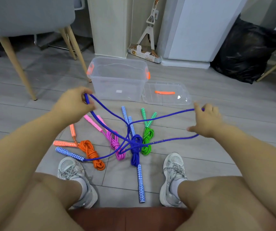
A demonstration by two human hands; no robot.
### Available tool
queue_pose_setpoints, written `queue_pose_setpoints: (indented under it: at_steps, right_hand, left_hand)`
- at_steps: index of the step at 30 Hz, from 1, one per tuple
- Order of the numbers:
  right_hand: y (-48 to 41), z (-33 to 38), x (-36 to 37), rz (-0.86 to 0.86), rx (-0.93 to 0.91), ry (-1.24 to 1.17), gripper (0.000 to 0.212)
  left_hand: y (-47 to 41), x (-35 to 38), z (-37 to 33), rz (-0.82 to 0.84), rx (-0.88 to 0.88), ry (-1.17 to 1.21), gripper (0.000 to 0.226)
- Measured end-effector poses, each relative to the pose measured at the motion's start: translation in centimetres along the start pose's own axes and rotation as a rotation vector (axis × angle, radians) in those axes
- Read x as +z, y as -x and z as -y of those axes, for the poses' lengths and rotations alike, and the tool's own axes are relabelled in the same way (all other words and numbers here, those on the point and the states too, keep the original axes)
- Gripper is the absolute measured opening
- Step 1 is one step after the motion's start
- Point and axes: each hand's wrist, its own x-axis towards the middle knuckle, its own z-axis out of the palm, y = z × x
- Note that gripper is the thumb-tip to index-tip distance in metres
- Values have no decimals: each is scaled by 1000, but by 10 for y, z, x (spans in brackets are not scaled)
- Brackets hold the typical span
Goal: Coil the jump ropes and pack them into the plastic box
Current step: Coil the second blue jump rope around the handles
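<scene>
The plastic box (117,80) and its lid (167,99) are clear, glossy plastic with bright orange plastic latches (90,70), while the loose blue rope (167,115) and the orange coil (92,154), pink coil (115,144), green coil (148,140) and blue coil (136,147) are matt braided cord, their handles (141,185) covered in a patterned, woven-looking wrap. The floor (33,114) is grey wood-grain planking with a dull, smooth sheen. The chair (25,14) wears matt grey cloth over pale wooden legs (15,59), the black bag (244,52) is crinkled shiny plastic film, and the shoes (70,167) are grey mesh with laces.
</scene>
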Motion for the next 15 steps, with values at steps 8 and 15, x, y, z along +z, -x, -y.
queue_pose_setpoints:
  at_steps: [8, 15]
  right_hand:
    - [17, 52, 13, 260, -151, -208, 109]
    - [40, 142, 16, 570, -632, -862, 13]
  left_hand:
    - [20, 32, -36, 192, 48, 446, 43]
    - [12, 22, -61, -27, 138, 497, 25]
